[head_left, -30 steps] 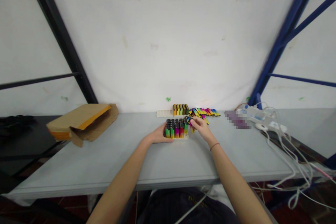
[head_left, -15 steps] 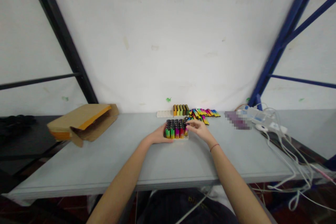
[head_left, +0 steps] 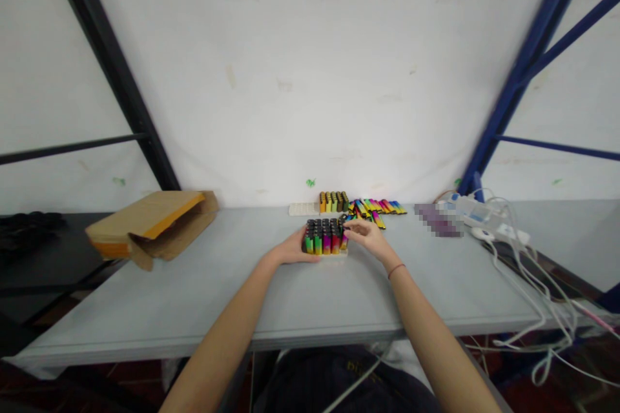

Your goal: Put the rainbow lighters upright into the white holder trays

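Observation:
Upright lighters [head_left: 327,244] with dark tops and bright multicoloured bodies stand in rows in a white tray [head_left: 334,255] in front of me. My left hand [head_left: 293,248] is closed around the left side of this block, its thumb along the front of the tray. At the right front corner, my right hand [head_left: 367,236] pinches a pink and yellow lighter [head_left: 344,242] that stands upright in line with the front row. Behind my right hand lies a loose pile of colourful lighters [head_left: 375,208].
Another block of upright lighters [head_left: 334,202] stands at the wall, beside a white tray [head_left: 303,209]. An opened cardboard box [head_left: 150,222] lies on the left of the grey table [head_left: 213,303]. White cables [head_left: 527,271] and a power strip [head_left: 477,210] are on the right.

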`<state>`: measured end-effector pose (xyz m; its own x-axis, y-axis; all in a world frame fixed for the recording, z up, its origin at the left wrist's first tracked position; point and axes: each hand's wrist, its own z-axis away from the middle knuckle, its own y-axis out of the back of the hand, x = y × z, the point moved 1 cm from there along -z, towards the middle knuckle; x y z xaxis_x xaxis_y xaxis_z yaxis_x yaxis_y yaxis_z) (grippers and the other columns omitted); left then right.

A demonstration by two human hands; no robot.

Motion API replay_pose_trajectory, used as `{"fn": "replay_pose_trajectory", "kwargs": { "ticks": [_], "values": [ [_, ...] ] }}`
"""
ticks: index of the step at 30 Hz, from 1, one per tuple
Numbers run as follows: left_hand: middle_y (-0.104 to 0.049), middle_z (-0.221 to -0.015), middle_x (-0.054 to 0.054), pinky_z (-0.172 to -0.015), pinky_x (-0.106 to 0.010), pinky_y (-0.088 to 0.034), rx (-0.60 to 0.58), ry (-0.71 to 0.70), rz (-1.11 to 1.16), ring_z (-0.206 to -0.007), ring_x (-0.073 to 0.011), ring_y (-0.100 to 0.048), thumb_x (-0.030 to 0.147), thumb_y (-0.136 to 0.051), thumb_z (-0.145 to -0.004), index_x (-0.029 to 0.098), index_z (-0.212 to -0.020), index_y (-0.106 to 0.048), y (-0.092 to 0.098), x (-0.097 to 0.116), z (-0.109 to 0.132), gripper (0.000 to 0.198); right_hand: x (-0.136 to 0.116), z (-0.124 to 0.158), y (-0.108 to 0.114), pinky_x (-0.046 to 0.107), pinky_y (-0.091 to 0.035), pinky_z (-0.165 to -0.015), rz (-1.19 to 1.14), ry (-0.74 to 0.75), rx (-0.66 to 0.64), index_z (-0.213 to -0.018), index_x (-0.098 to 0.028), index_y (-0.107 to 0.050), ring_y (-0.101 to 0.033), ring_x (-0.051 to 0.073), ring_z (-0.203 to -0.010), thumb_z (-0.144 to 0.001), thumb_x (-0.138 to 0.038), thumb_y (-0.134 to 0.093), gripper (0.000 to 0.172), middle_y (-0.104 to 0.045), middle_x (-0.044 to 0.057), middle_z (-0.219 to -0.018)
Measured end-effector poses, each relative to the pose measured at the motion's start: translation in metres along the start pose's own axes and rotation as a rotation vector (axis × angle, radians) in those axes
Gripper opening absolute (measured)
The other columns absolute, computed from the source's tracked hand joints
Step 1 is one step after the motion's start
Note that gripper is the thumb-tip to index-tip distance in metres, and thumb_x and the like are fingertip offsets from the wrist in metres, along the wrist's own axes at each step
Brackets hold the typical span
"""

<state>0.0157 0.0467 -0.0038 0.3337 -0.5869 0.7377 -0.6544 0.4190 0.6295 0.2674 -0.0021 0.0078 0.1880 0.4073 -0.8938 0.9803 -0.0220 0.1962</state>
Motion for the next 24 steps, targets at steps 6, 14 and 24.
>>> {"fn": "replay_pose_trajectory", "kwargs": {
  "ticks": [6, 14, 24],
  "values": [
    [-0.046, -0.145, -0.014, -0.116, -0.048, -0.027, 0.001, 0.013, -0.005, -0.134, -0.0345, -0.040, 0.041, -0.085, -0.059, 0.015, -0.142, -0.038, 0.000, -0.001, 0.000, 0.099, 0.011, -0.005, 0.018, 0.033, -0.048, -0.075, 0.358, -0.036, 0.215, -0.090, -0.016, -0.069, -0.060, 0.021, -0.078, -0.086, -0.041, -0.050, 0.032, -0.068, 0.008, -0.083],
    [-0.041, -0.147, -0.016, -0.116, -0.049, -0.025, 0.004, -0.006, -0.010, -0.136, -0.0351, -0.037, 0.038, -0.085, -0.059, 0.013, -0.144, -0.034, 0.001, -0.004, -0.001, 0.102, 0.029, 0.006, 0.040, 0.049, -0.030, -0.106, 1.064, -0.456, 0.346, -0.136, -0.018, -0.053, -0.028, 0.036, -0.139, -0.090, -0.033, -0.044, 0.050, -0.035, 0.010, -0.153],
    [-0.043, -0.146, -0.015, -0.116, -0.048, -0.026, 0.007, 0.006, 0.005, -0.134, -0.0338, -0.040, 0.038, -0.085, -0.058, 0.014, -0.144, -0.034, 0.000, -0.002, -0.001, 0.102, 0.023, 0.005, 0.040, 0.051, -0.035, -0.099, 1.070, -0.448, 0.317, -0.136, -0.026, -0.053, -0.039, 0.034, -0.132, -0.093, -0.042, -0.041, 0.047, -0.047, 0.010, -0.146]
  ]
}}
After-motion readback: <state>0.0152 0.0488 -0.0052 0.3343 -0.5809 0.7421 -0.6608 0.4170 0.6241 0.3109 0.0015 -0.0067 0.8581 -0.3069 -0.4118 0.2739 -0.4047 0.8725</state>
